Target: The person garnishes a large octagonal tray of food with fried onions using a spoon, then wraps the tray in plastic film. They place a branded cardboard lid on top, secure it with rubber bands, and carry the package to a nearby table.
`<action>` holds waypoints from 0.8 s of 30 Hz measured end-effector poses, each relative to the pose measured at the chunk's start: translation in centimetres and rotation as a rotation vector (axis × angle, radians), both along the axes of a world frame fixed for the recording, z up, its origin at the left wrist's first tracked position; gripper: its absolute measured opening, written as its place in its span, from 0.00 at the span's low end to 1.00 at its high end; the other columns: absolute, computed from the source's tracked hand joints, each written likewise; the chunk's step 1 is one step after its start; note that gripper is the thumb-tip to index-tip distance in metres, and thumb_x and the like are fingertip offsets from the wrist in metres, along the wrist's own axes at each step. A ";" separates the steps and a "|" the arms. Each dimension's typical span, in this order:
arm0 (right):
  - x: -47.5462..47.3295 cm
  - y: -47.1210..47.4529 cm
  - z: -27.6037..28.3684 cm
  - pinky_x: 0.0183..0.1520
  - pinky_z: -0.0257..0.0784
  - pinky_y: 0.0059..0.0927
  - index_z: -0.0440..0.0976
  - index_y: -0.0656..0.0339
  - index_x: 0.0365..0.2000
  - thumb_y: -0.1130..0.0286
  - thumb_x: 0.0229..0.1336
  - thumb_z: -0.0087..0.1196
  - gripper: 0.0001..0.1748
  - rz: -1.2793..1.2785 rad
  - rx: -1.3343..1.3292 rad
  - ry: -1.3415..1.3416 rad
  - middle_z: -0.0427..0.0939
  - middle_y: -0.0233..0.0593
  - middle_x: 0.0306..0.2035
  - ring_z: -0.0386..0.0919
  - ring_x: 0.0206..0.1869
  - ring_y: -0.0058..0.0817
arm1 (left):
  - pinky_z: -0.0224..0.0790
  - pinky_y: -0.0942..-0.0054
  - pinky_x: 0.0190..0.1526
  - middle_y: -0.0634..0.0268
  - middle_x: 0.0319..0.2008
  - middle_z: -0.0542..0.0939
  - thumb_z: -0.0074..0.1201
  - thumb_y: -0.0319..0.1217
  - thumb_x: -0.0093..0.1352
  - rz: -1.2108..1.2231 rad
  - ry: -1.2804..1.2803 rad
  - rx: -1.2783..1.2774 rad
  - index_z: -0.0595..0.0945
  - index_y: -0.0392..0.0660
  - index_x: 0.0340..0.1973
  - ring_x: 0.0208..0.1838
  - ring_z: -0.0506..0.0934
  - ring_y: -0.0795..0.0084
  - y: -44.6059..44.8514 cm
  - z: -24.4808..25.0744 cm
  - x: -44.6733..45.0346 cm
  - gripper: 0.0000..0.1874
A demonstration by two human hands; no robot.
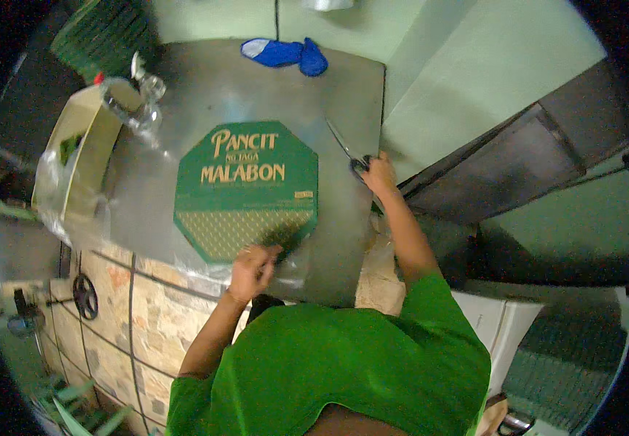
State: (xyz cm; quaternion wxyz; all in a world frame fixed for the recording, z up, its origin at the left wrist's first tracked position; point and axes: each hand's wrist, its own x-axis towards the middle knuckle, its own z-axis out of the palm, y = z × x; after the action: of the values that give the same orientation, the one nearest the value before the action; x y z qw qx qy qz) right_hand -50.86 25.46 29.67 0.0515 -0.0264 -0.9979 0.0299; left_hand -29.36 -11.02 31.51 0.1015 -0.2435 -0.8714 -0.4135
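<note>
An octagonal green cardboard box with large printed lettering lies on the grey table. My left hand is at the box's lower edge, its fingers bent; blur and shadow hide whether it holds anything. Right of the box, my right hand grips the dark handles of a pair of scissors at the table's right edge. The blades point up and left, away from me, and look closed together.
A blue and white cloth item lies at the far edge. On the left are a cream-coloured open box with clear plastic around it and a crumpled clear plastic item. A green wall stands beyond; a tiled floor shows below left.
</note>
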 end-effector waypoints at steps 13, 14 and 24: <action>10.6 9.0 8.1 0.23 0.69 0.28 0.74 0.58 0.34 0.46 0.50 0.61 0.24 0.303 -0.351 -1.336 0.70 0.29 0.23 0.71 0.24 0.23 | 0.69 0.59 0.41 0.58 0.33 0.76 0.52 0.31 0.60 0.400 -0.140 -0.372 0.78 0.45 0.39 0.38 0.76 0.55 8.9 -4.9 7.4 0.12; 9.7 8.6 7.9 0.20 0.67 0.24 0.74 0.54 0.30 0.41 0.51 0.57 0.25 0.290 -0.434 -1.393 0.68 0.27 0.20 0.68 0.20 0.20 | 0.69 0.60 0.40 0.59 0.31 0.76 0.51 0.30 0.61 0.409 -0.088 -0.335 0.79 0.46 0.38 0.37 0.76 0.57 8.9 -5.0 7.5 0.10; 2.2 -1.2 2.8 0.18 0.67 0.23 0.71 0.55 0.23 0.44 0.54 0.53 0.23 0.510 -0.371 -1.627 0.72 0.26 0.20 0.69 0.18 0.18 | 0.68 0.64 0.40 0.62 0.31 0.74 0.49 0.30 0.61 0.397 -0.034 -0.377 0.78 0.46 0.35 0.38 0.75 0.62 9.1 -4.4 8.8 0.08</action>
State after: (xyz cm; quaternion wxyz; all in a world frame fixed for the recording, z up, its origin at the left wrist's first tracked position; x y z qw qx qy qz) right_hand -48.67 24.29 32.44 -0.6904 0.1767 -0.6795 0.1746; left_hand -20.57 -1.92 27.14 0.1189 -0.0756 -0.9653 -0.2199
